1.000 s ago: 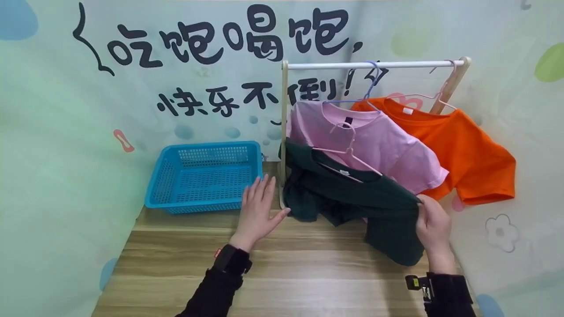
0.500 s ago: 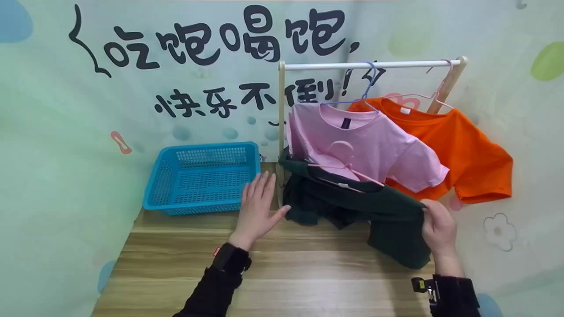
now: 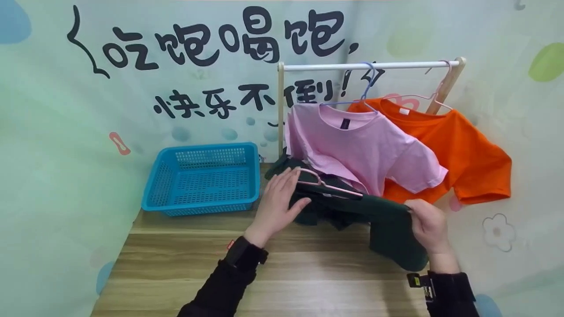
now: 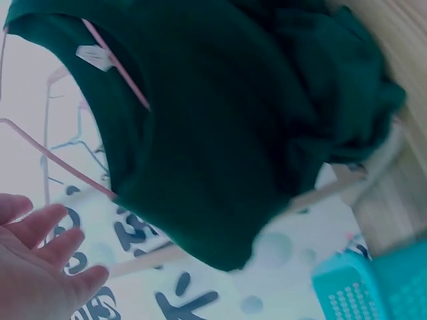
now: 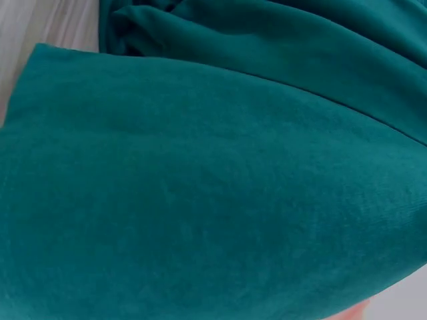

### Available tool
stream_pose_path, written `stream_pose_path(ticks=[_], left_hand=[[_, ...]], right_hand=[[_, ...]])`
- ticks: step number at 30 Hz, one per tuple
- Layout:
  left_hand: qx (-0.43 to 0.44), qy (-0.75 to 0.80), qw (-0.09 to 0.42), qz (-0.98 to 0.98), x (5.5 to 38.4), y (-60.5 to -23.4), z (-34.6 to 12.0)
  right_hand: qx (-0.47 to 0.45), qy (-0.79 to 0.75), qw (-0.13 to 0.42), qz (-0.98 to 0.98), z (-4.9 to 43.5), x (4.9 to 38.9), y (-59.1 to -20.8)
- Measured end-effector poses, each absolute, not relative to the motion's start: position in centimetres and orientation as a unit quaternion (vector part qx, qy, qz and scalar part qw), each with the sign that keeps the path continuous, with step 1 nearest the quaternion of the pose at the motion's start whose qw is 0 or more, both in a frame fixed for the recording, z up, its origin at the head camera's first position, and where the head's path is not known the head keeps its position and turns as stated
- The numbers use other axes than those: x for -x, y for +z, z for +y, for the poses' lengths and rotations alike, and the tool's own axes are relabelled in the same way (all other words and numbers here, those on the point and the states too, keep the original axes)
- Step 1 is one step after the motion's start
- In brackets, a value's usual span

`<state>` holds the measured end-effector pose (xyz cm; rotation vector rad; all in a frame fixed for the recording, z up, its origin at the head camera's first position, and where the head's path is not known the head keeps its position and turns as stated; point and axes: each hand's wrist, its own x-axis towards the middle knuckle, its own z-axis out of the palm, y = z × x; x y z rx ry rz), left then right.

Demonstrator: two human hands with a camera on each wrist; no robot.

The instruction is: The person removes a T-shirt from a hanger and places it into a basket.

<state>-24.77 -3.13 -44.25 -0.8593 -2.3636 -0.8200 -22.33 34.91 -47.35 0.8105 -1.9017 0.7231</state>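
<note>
The printed backdrop (image 3: 53, 185) (playful black lettering (image 3: 257, 21)) and small clothes rack (image 3: 324, 67) suggest a staged booth

Green shirt (image 3: 374, 210) on pink hanger (image 3: 339, 189)

Shirt dark, short-sleeved, white neck label; bunched, over tabletop's (image 3: 198, 264) right half, toward back edge. Right hand (image 3: 429, 226) grips it near a drooping sleeve. Hanger tilted, in neckline, left hand (image 3: 277, 207) beside.

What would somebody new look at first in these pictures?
Probably the bright orange shirt, hanging at the right end of the rack behind the pink shirt. Big black writing on the backdrop stands out too, then the blue basket, left of the dark green shirt.
</note>
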Motion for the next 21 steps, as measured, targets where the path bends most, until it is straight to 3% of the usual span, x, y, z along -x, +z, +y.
stream_pose_path(ticks=[7, 21], left_hand=[[0.353, -0.379, 0.208, -0.83, 25.0, -42.9, -1.6], [0.401, -0.465, 0.251, -0.749, 24.9, -43.0, -0.7]], right_hand=[[-0.351, 0.289, 0.461, -0.762, 34.1, 22.4, -46.6], [-0.348, 0.304, 0.486, -0.742, 33.4, 23.4, -45.7]])
